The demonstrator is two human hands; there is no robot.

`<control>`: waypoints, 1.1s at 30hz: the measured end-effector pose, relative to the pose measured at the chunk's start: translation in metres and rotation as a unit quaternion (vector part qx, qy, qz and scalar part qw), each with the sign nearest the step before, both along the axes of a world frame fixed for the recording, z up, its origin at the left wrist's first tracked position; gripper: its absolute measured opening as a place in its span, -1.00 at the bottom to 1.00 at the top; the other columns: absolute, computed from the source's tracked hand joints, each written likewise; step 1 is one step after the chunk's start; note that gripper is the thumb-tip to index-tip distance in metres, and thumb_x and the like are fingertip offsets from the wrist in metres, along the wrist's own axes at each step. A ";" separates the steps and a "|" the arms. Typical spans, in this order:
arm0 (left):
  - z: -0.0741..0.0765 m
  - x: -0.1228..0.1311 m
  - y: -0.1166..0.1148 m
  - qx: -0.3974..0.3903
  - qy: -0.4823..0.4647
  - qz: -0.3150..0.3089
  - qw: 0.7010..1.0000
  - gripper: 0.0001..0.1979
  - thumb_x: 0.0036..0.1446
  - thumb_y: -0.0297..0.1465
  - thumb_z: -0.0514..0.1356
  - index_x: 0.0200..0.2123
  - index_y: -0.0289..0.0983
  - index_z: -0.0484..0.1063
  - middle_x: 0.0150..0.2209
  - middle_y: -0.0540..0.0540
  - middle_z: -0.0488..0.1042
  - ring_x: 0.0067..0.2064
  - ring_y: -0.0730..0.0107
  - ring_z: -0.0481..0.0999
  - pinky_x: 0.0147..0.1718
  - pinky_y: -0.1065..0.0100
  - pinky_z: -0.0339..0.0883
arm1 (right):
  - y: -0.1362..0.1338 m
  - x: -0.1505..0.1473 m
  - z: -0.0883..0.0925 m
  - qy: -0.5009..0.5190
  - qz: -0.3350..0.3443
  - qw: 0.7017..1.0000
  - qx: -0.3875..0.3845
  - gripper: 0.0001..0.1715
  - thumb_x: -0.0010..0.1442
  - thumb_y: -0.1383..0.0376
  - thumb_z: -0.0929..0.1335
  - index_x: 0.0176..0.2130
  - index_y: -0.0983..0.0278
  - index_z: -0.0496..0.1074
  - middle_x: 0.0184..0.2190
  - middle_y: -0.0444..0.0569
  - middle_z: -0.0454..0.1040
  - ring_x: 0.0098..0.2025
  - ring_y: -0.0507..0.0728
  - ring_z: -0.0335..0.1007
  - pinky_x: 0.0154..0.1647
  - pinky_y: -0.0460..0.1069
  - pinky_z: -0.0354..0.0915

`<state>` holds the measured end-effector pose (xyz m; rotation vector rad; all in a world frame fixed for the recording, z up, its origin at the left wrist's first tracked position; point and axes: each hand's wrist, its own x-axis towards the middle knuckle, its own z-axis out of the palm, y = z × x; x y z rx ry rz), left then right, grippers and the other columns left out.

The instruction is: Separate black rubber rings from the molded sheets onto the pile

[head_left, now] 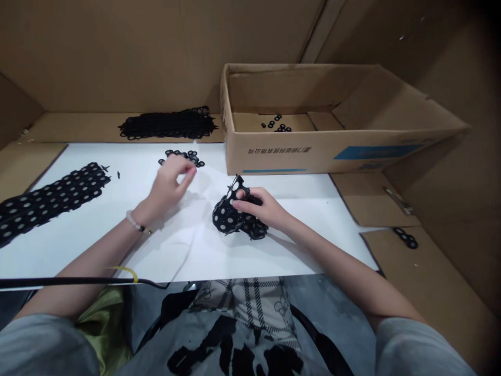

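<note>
My right hand (261, 208) is closed around a crumpled black rubber sheet (234, 219) full of round holes, held just above the white table (203, 250). My left hand (170, 184) hovers to its left with the fingers loosely curled and pinched together near a small pile of black rubber rings (183, 156). I cannot make out whether the left fingers hold a ring.
A long punched black sheet (47, 198) lies at the left. A stack of black sheets (168, 125) sits at the back. An open cardboard box (313, 151) with a few rings stands at back right. Loose rings (407, 239) lie on cardboard at right.
</note>
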<state>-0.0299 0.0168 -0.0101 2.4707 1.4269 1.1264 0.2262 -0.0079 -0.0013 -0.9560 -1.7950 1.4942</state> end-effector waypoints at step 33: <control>0.012 0.041 -0.041 -0.033 0.073 -0.064 0.995 -0.73 0.35 -0.37 -0.12 -0.37 -0.24 0.28 -0.42 -0.10 0.38 -0.32 0.25 0.32 -0.29 0.21 0.25 | 0.009 0.006 -0.005 -0.080 0.002 0.997 0.012 -0.62 0.08 0.05 0.40 -0.49 0.32 0.38 -0.51 -0.13 0.35 -0.39 0.05 0.23 -0.32 -0.06 0.15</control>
